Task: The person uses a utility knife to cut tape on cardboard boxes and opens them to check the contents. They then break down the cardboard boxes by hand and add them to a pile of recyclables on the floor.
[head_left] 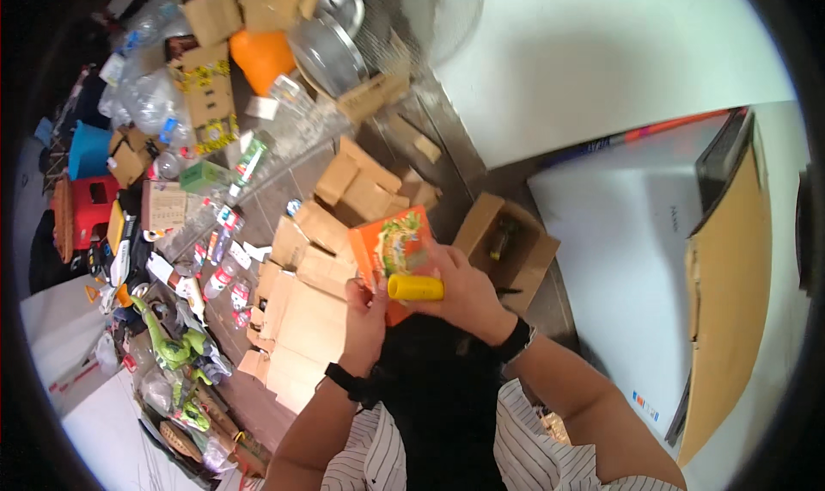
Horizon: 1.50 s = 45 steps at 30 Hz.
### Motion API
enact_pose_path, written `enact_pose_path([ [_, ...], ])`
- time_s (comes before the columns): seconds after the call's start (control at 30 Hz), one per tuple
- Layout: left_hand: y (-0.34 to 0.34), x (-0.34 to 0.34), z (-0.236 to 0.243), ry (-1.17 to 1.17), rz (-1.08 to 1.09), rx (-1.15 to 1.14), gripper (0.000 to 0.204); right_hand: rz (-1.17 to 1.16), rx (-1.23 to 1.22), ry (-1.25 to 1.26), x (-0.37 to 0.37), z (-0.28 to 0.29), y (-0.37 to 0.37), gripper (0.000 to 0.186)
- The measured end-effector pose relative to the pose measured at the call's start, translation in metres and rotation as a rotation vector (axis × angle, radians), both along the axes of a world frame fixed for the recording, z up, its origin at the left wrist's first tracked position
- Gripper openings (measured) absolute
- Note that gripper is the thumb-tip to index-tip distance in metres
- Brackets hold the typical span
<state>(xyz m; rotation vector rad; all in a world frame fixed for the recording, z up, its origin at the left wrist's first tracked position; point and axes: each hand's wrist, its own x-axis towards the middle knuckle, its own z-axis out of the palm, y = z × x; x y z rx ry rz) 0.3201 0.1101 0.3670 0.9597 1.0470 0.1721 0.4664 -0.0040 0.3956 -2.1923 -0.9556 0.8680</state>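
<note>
An orange printed box (387,237) with a food picture is held in front of me, above flattened cardboard (305,328). My left hand (365,319) grips its lower left edge, fingers bent. My right hand (464,293) is closed on a yellow cylindrical object (415,287), which lies across the box; its fingers also touch the box's right side, partly hiding it. The far end of the yellow object is hidden in the hand. Just beyond my right hand an open cardboard box (537,250) stands on the floor with a small dark item inside.
Plastic bottles (219,278), cartons, bags, an orange object (258,57), a blue tub (86,151), a red stool (90,211) and green toys (172,345) crowd the left. A metal pot (326,52) is at the back. A white panel (619,302) and cardboard sheet (726,293) stand right.
</note>
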Motion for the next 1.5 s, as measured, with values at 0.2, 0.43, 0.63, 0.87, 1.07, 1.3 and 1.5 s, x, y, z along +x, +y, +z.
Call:
enact_pose_path([
  [0.2, 0.011, 0.018, 0.084, -0.223, 0.114, -0.012, 0.018, 0.074, 0.216, -0.245, -0.008, 0.089, 0.006, 0.097],
  [0.43, 0.039, 0.004, 0.176, -0.377, 0.088, -0.144, 0.032, 0.205, 0.481, -0.490, -0.011, 0.163, 0.019, 0.059],
  [0.63, 0.050, -0.004, 0.224, -0.522, 0.127, -0.238, 0.031, 0.325, 0.549, -0.618, -0.008, 0.196, 0.028, 0.049],
  [0.87, 0.045, 0.000, 0.260, -0.497, 0.230, 0.010, 0.029, 0.443, 0.578, -0.894, -0.014, 0.224, 0.047, 0.036],
  [1.07, 0.057, -0.007, 0.251, -0.394, 0.072, 0.049, 0.039, 0.388, 0.631, -0.806, -0.014, 0.240, 0.055, 0.031],
  [1.3, 0.071, -0.042, 0.239, -0.427, 0.124, -0.145, 0.029, -0.323, 0.693, -0.509, 0.004, 0.269, 0.053, 0.020],
  [1.5, 0.074, -0.057, 0.242, -0.670, 0.092, -0.055, 0.041, -0.461, 0.518, 0.017, 0.038, 0.264, 0.045, 0.033],
])
